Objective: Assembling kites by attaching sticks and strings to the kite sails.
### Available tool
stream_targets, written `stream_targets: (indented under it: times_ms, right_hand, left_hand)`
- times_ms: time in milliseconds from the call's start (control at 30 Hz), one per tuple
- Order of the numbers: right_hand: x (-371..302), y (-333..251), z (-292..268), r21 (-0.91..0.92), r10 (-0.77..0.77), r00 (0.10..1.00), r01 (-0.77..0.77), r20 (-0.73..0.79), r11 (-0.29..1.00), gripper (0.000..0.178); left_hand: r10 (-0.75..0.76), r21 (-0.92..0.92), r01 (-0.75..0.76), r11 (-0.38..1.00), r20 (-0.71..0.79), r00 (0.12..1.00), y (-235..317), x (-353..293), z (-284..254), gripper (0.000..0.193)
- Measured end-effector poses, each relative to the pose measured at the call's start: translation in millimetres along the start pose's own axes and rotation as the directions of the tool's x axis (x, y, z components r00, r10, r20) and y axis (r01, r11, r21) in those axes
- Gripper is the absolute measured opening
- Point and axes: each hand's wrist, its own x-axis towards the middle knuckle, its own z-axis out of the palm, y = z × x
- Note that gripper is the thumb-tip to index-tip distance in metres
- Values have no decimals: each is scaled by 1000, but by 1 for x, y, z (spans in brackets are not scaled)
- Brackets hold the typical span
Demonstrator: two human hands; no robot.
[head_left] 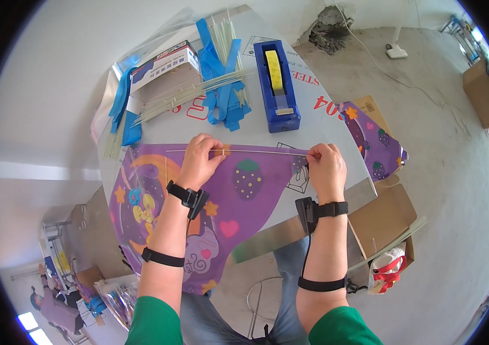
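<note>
A purple sheet (273,178), printed with a strawberry, stars, a heart and a moon, lies on the table and hangs over its near edge. Along its far straight edge runs a thin pale rod (256,152). My left hand (201,161) pinches the rod left of its middle, where a small pale piece shows at the fingertips. At the rod's right end, by the sheet's narrow corner, the fingers of my right hand (327,167) are pressed together. Whether they also grip the sheet is hidden.
Beyond my hands stands a blue tape dispenser (279,109) with a yellow core. Left of it are blue strips (221,98), bundled pale rods (170,103) and an open box (164,77). At right are another purple sheet (379,138) and a cardboard box (385,215).
</note>
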Motion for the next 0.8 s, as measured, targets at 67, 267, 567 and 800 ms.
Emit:
stream_targets:
  times_ms: [67,267,567,800]
  right_hand:
    - [0,-1,0,-5,-6,1000,6,-13,1000,2]
    - [1,0,2,-9,-14,1000,14,-26,1000,1]
    - [1,1,5,-8,-42,999,42,-35,999,1]
    - [-1,-2,0,-28,-28,1000,28,1,999,3]
  left_hand:
    - [-62,-111,65,992,31,998,-2,1,2,26]
    - [-62,-115,68,991,58,996,-1,3,0,23]
    - [19,-40,-18,999,28,999,-1,3,-5,21]
    - [-59,-105,65,992,51,997,3,4,-3,20]
